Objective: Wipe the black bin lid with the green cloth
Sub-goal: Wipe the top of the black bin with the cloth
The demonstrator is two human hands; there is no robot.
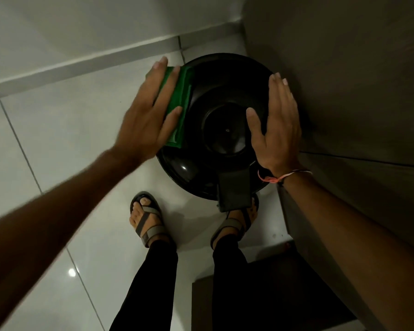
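Observation:
A round black bin lid (213, 91) with a raised centre sits in a floor corner, seen from above. A folded green cloth (181, 108) lies on the lid's left side. My left hand (151, 111) presses flat on the cloth with fingers spread, partly covering it. My right hand (276, 125) rests flat on the lid's right side, fingers apart, holding nothing. A thread bracelet circles the right wrist.
The bin's foot pedal (234, 189) sticks out toward my sandalled feet (147, 218). A dark cabinet wall (344, 80) stands close on the right. A white skirting board (81, 65) runs behind. Glossy white floor tiles (46, 139) spread to the left.

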